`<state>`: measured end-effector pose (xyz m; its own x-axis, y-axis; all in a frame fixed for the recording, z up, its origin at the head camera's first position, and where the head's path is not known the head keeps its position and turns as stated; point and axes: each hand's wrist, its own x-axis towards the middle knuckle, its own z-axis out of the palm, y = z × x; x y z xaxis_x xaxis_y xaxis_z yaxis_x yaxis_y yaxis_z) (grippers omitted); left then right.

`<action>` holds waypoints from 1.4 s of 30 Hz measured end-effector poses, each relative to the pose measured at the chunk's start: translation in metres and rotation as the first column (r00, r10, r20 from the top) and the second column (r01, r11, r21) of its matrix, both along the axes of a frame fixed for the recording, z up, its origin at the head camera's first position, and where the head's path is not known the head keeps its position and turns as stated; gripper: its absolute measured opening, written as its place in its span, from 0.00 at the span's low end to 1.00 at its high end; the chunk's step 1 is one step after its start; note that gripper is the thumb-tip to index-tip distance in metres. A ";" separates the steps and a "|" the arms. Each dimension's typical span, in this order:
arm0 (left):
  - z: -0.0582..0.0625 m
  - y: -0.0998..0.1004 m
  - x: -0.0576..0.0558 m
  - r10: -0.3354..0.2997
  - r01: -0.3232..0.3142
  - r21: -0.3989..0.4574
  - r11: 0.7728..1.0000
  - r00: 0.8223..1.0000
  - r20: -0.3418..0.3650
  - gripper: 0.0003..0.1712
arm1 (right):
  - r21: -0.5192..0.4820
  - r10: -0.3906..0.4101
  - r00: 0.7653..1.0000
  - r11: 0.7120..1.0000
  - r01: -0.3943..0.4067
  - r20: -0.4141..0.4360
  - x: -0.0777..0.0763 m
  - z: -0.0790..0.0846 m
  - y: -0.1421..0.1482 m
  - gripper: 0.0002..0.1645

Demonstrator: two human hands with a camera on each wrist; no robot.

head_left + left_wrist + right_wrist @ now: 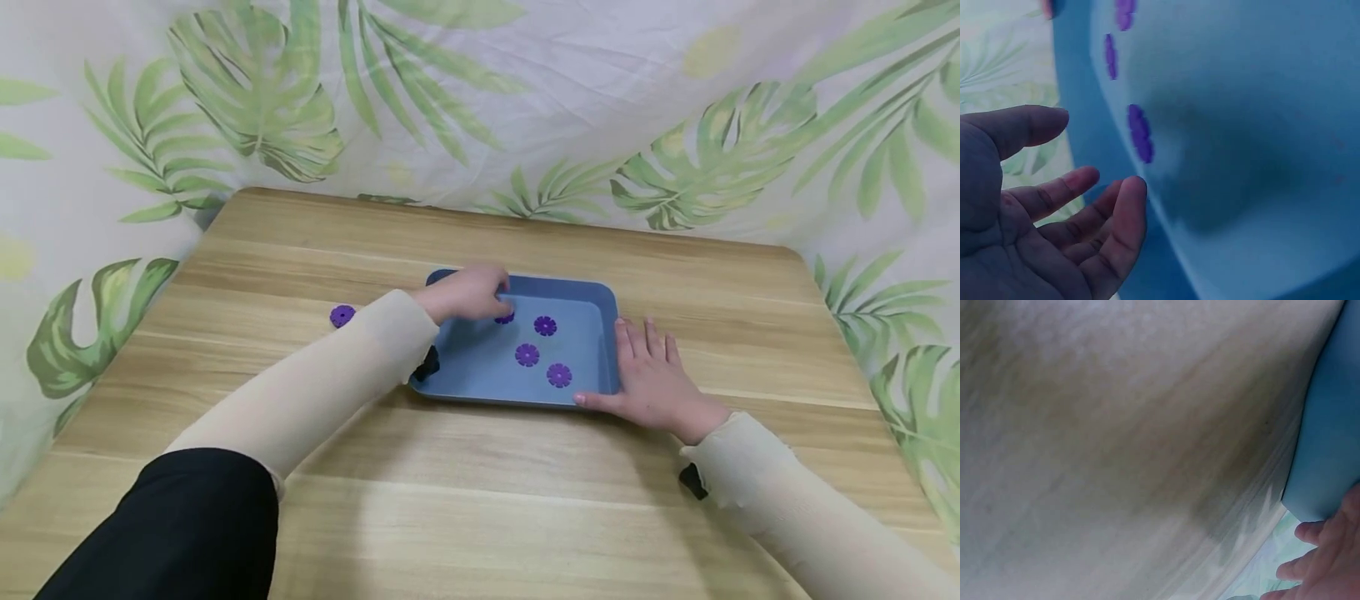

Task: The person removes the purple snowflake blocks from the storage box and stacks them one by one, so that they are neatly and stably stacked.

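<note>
hovering over blue tray [480,371], left hand [469,293] is holding nothing, thumb and fingers parted; lone purple disc [342,316] is lying left of tray, nearer left hand; right hand [651,383], spread, is touching tray's right side.

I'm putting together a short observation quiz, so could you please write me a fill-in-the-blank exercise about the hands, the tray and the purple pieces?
1. The left hand is over the ____ tray.
2. In the head view, ____ flower-shaped pieces show, at least partly, inside the tray.
3. As the head camera sees it, the loose piece outside the tray lies to its ____.
4. The right hand has its ____ at the tray's near edge.

Missing words: blue; four; left; thumb.
</note>
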<state>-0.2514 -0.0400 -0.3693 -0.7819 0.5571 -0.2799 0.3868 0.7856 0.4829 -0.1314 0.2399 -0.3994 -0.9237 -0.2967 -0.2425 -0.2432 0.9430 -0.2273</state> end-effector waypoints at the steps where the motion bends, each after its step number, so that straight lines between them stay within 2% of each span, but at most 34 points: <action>1: -0.002 0.001 -0.001 0.003 -0.003 -0.011 1.000 1.000 0.009 0.25 | 0.001 -0.001 1.000 1.000 0.001 0.002 0.000 0.000 0.000 0.79; 6: -0.009 0.007 -0.001 0.020 -0.020 -0.062 0.998 1.000 0.001 0.21 | 0.003 0.000 1.000 1.000 0.000 -0.007 -0.001 0.000 -0.002 0.79; 11: -0.010 0.011 0.004 -0.009 0.001 -0.133 0.991 0.999 -0.053 0.17 | -0.008 -0.006 1.000 1.000 0.006 -0.016 -0.001 0.001 -0.002 0.79; 17: -0.010 0.009 0.013 0.000 -0.010 -0.179 0.984 0.999 -0.054 0.23 | -0.008 -0.005 1.000 1.000 0.005 -0.014 0.000 -0.001 -0.003 0.79; 21: -0.011 0.006 0.014 0.019 -0.022 -0.157 0.987 1.000 -0.024 0.24 | -0.004 0.000 1.000 1.000 0.000 -0.010 0.002 -0.002 -0.003 0.78; 27: -0.012 0.003 0.016 0.027 -0.026 -0.106 0.994 1.000 0.003 0.09 | -0.020 0.003 1.000 1.000 -0.003 -0.013 0.004 -0.003 -0.003 0.78; 30: -0.009 0.003 0.015 0.020 -0.020 -0.088 0.996 1.000 0.001 0.06 | -0.022 0.001 1.000 1.000 -0.002 -0.018 0.003 -0.003 -0.002 0.78; 36: 0.004 0.001 0.015 0.016 -0.017 -0.028 0.999 1.000 -0.018 0.12 | -0.009 0.008 1.000 1.000 -0.008 -0.029 0.003 -0.002 -0.002 0.78; 42: 0.013 -0.010 0.014 0.042 -0.039 0.056 0.998 0.998 -0.046 0.16 | -0.005 0.026 0.999 1.000 -0.026 -0.040 0.004 0.000 -0.002 0.78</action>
